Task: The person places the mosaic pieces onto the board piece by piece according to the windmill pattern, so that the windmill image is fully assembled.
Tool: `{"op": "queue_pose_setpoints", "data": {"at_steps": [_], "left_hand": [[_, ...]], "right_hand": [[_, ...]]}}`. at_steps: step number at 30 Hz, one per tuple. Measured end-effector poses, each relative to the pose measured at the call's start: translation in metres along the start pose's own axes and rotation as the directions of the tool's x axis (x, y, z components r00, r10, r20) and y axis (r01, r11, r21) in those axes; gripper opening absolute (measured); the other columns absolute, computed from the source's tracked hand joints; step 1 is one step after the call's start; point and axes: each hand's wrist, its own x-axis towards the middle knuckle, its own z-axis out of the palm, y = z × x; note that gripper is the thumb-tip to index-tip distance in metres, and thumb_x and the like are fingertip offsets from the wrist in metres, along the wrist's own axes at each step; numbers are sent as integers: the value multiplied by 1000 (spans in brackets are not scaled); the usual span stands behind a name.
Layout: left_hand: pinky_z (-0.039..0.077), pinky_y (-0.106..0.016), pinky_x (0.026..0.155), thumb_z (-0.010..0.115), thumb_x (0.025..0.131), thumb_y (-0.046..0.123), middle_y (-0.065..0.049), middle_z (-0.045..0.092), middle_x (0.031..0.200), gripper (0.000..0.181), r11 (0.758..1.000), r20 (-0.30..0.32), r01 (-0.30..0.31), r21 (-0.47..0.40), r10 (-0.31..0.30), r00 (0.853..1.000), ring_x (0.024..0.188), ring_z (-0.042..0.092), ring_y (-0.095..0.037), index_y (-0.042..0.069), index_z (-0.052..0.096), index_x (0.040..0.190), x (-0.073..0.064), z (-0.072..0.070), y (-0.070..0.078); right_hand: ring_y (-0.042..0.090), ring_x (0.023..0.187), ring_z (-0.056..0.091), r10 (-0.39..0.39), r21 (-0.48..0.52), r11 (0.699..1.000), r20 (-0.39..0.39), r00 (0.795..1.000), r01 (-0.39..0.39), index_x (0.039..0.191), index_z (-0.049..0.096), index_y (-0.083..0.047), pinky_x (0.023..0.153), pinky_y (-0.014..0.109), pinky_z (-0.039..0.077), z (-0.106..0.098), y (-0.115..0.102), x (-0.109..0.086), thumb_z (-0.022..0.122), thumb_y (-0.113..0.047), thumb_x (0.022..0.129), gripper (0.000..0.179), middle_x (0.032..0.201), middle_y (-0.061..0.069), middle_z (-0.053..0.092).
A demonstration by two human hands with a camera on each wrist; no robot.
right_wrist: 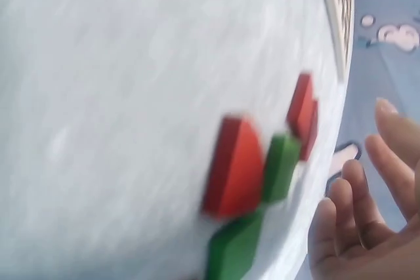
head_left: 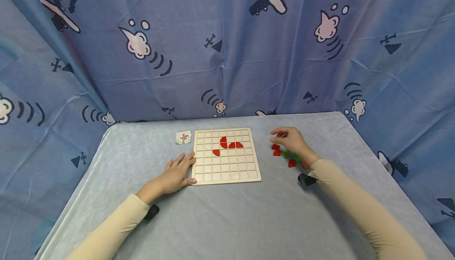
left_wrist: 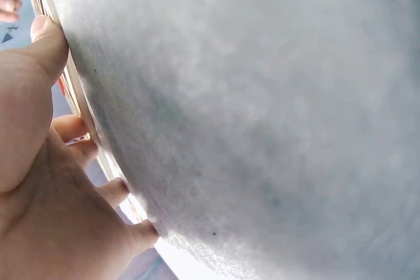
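A pale wooden grid board (head_left: pixel 227 171) lies on the table with several red quarter-circle pieces (head_left: pixel 235 145) in its upper cells. My left hand (head_left: pixel 174 176) rests at the board's left edge, fingers spread and touching it; in the left wrist view the thumb (left_wrist: pixel 49 44) presses that edge. Above a group of loose blocks on the right hovers my right hand (head_left: pixel 292 140), its fingers loosely bent, with nothing visible in them. Among those blocks are red pieces (right_wrist: pixel 236 168), green pieces (right_wrist: pixel 281 168) and an orange piece (head_left: pixel 305 164), partly hidden by the right wrist.
A small card (head_left: pixel 183 137) printed with a grid and a coloured pattern lies at the board's upper left. Grey-white cloth (head_left: pixel 227 220) covers the table. A blue patterned curtain (head_left: pixel 185 90) hangs behind and at both sides.
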Motion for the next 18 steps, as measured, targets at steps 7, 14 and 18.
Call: {"op": "queue_pose_setpoints", "data": {"at_steps": [7, 14, 18], "left_hand": [[15, -76, 112, 61, 95, 41, -13, 17, 167, 77, 1000, 1, 5, 6, -5, 1000, 152, 14, -48, 4, 30, 154, 0, 1, -1], [16, -75, 112, 61, 95, 42, -13, 17, 167, 77, 1000, -4, 4, 11, -4, 1000, 152, 14, -47, 5, 30, 154, 1, 3, -2], [16, -75, 113, 61, 95, 42, -13, 17, 167, 76, 1000, -7, 4, 10, -4, 1000, 152, 14, -47, 5, 31, 154, 1, 3, -3]], "right_hand": [[23, 95, 57, 73, 34, 996, 120, 990, -78, 120, 71, -8, 80, 27, 49, -8, 23, 0, 76, -27, 88, 38, 110, 14, 67], [23, 97, 57, 62, 13, 998, 168, 984, -65, 119, 72, -9, 81, 28, 48, -10, 30, 1, 76, -29, 88, 37, 116, 15, 66], [23, 92, 58, 36, -18, 999, 166, 985, -34, 116, 73, -9, 78, 28, 48, -9, 29, 1, 76, -28, 88, 35, 111, 14, 67]]}}
